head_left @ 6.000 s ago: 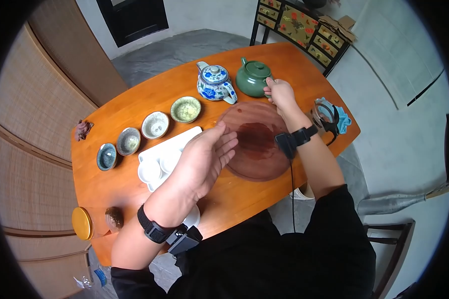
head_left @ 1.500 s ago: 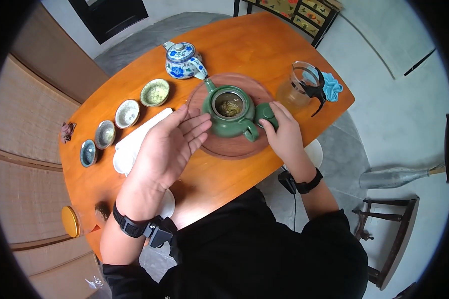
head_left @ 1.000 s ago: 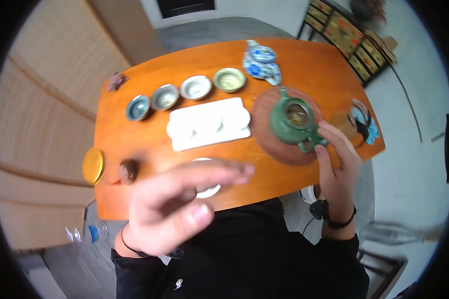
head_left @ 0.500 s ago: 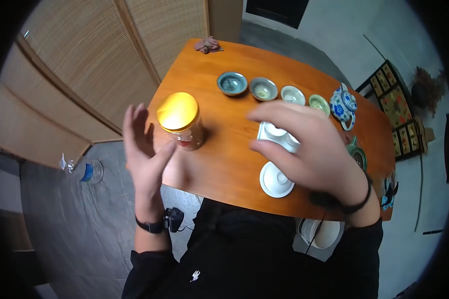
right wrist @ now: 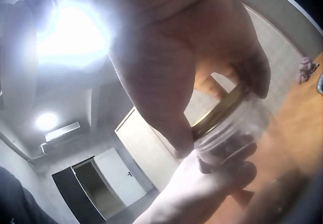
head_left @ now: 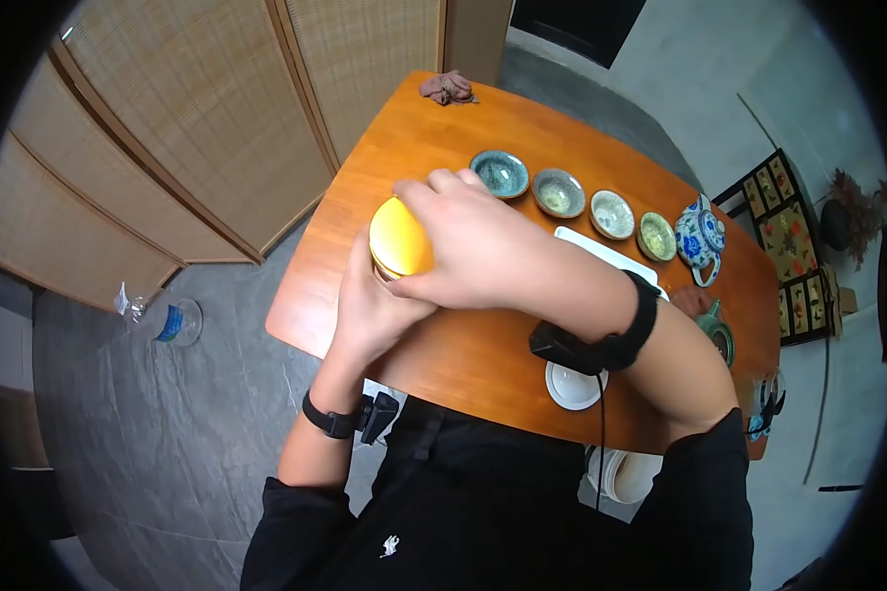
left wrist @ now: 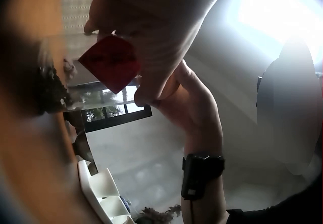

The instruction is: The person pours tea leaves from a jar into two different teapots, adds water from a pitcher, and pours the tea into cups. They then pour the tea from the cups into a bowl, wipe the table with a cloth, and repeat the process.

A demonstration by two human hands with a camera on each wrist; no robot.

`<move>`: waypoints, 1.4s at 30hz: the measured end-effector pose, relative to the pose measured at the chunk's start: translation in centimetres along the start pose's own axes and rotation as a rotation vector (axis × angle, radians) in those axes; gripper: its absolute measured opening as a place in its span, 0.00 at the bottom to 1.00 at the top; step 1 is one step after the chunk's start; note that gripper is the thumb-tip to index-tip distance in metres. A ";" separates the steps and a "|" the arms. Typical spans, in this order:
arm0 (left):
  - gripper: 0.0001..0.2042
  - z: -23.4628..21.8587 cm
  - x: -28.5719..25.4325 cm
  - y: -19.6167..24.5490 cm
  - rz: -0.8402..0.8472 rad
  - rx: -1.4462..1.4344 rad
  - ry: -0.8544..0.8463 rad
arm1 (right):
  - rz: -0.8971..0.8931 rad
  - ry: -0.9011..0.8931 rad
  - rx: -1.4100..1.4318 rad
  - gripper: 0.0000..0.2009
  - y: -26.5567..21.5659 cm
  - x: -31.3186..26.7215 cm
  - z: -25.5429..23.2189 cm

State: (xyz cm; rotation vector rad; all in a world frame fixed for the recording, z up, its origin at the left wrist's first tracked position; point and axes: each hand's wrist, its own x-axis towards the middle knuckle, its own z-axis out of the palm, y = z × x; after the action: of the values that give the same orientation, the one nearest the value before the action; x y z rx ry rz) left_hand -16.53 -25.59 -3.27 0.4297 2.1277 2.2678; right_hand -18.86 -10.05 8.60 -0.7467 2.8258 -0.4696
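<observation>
At the table's left end stands a clear jar (right wrist: 232,138) with a gold lid (head_left: 398,238). My left hand (head_left: 372,307) grips the jar's body low down, its fingers wrapped round the clear wall. From above, my right hand (head_left: 478,241) holds the lid, thumb on the near side and fingers over the far side. In the left wrist view a red diamond label (left wrist: 112,62) shows on the jar, and dark clumped contents (left wrist: 53,90) lie at its bottom. The lid sits on the jar's mouth in the right wrist view.
Several small bowls (head_left: 559,193) line the far side, ending at a blue-and-white teapot (head_left: 699,234). A white tray (head_left: 601,251) is partly behind my right arm. Nearer are a white lidded dish (head_left: 574,386) and, at right, the green teapot (head_left: 721,340). A brown figurine (head_left: 449,89) sits at the far corner.
My right hand was at the green teapot, lifted its lid and let it go beside the pot. Both hands then swung left, and they now hold the jar and its gold lid.
</observation>
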 end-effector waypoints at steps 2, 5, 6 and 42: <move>0.43 0.3 -0.1 1.1 0.013 -0.042 -0.041 | -0.101 0.054 0.034 0.40 0.4 -1.3 -0.6; 0.44 0.4 -0.2 1.6 0.083 0.065 -0.100 | -0.215 0.178 0.108 0.40 1.0 -3.8 -1.8; 0.45 0.3 -0.3 2.1 0.051 0.143 -0.116 | -0.238 0.238 0.138 0.40 1.4 -4.7 -2.2; 0.44 35.3 3.2 8.5 0.777 0.838 -0.960 | 0.513 1.073 0.794 0.45 17.4 -42.3 5.4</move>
State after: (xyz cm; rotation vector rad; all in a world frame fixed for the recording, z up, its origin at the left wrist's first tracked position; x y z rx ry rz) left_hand -11.02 8.89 7.24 2.0743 2.2910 0.6729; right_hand 10.98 24.30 1.49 0.5539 2.9284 -2.1752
